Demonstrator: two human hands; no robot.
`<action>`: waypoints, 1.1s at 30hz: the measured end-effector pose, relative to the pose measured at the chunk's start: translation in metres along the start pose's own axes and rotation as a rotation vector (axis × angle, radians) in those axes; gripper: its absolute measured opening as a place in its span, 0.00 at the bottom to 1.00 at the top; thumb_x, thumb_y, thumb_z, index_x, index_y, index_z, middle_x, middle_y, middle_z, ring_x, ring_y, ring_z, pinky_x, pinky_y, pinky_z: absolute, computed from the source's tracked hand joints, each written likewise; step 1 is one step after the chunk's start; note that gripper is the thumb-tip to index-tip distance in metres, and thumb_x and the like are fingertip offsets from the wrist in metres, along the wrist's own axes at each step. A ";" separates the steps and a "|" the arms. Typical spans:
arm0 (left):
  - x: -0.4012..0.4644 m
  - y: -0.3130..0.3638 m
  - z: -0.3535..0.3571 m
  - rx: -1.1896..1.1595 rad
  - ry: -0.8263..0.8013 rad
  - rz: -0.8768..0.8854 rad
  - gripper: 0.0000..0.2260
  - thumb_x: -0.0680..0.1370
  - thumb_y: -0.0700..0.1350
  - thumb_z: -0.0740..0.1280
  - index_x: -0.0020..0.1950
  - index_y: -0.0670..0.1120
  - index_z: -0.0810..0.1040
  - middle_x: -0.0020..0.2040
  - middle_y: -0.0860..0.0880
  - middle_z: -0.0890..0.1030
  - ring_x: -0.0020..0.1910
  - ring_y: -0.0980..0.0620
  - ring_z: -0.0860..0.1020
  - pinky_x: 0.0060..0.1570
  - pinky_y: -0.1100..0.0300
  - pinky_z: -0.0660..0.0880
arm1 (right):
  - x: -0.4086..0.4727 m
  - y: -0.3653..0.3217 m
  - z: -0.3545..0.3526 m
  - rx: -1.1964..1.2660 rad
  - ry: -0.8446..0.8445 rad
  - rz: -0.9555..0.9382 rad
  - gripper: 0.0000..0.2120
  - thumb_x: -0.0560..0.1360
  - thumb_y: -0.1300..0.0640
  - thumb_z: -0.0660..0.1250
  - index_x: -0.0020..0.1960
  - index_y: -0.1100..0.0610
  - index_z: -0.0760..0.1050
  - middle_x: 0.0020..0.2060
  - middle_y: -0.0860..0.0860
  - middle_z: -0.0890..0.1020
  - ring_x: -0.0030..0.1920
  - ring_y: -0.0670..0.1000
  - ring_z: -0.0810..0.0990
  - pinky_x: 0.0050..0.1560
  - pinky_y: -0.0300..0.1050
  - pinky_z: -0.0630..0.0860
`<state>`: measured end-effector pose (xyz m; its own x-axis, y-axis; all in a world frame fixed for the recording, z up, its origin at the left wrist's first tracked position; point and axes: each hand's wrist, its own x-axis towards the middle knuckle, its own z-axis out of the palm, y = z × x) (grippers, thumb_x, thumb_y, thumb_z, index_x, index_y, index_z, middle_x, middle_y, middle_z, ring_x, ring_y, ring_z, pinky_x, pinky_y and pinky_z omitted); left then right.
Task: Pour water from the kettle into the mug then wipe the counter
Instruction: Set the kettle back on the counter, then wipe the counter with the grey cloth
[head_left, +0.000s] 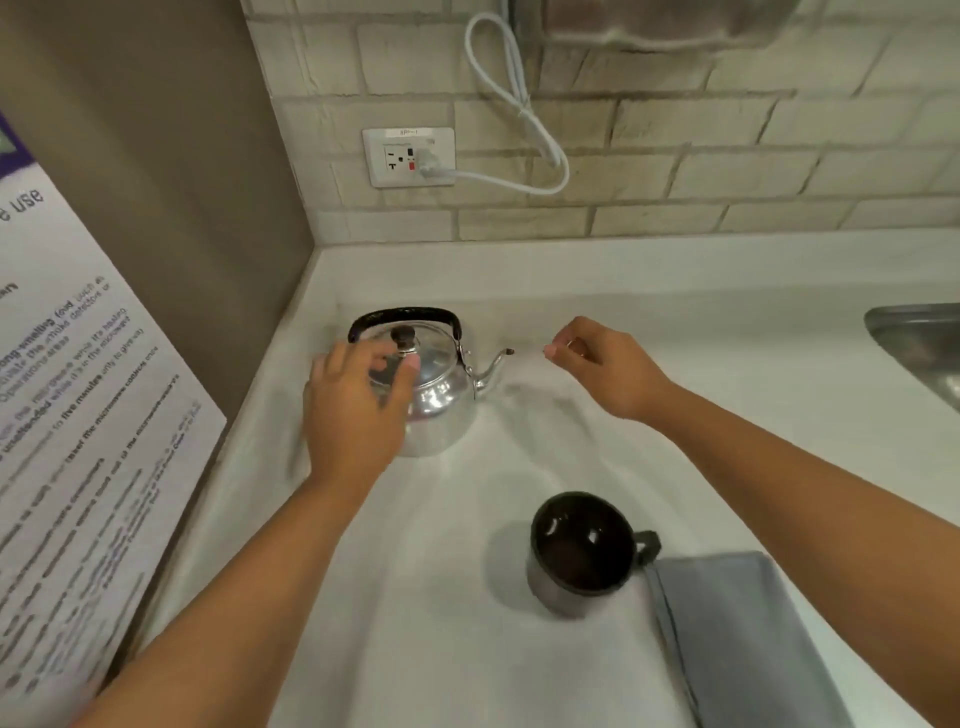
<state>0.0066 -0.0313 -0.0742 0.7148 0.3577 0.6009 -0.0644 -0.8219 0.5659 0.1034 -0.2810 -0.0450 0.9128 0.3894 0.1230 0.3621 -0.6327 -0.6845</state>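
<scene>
A shiny metal kettle (436, 384) with a black handle stands on the white counter (415, 597), spout pointing right. My left hand (353, 410) hovers at the kettle's near left side, fingers spread and curved close to the lid, holding nothing. My right hand (602, 369) floats to the right of the spout, fingers loosely curled and apart, empty. A dark mug (582, 556) stands upright nearer to me, handle to the right. A folded grey cloth (737, 639) lies just right of the mug.
A steel sink (919, 348) sits at the right edge. On the brick wall there is a socket (410, 156) with a white cable (509, 98) plugged in. A printed notice (67, 389) covers the left wall.
</scene>
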 end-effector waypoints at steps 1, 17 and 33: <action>-0.022 0.004 -0.001 -0.008 -0.036 0.027 0.08 0.77 0.51 0.70 0.50 0.47 0.79 0.46 0.50 0.79 0.46 0.47 0.73 0.46 0.53 0.70 | -0.022 0.009 -0.005 -0.009 0.028 0.005 0.13 0.77 0.44 0.61 0.49 0.53 0.75 0.37 0.46 0.79 0.36 0.44 0.75 0.38 0.43 0.72; -0.168 0.002 0.002 0.324 -0.709 0.104 0.33 0.80 0.64 0.43 0.78 0.45 0.48 0.79 0.48 0.48 0.77 0.50 0.45 0.73 0.56 0.39 | -0.252 0.095 0.026 -0.521 -0.168 0.212 0.28 0.77 0.37 0.38 0.74 0.41 0.35 0.76 0.43 0.39 0.76 0.48 0.35 0.74 0.50 0.36; -0.168 0.006 0.003 0.325 -0.634 -0.004 0.32 0.79 0.68 0.46 0.78 0.53 0.52 0.78 0.57 0.51 0.75 0.62 0.45 0.72 0.61 0.42 | -0.035 0.129 0.021 -0.607 -0.325 -0.032 0.28 0.79 0.40 0.39 0.77 0.45 0.40 0.78 0.48 0.43 0.77 0.55 0.40 0.75 0.55 0.40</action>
<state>-0.1118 -0.0974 -0.1738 0.9883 0.1155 0.0996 0.0793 -0.9470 0.3112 0.1140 -0.3626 -0.1528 0.8313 0.5353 -0.1499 0.5163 -0.8434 -0.1489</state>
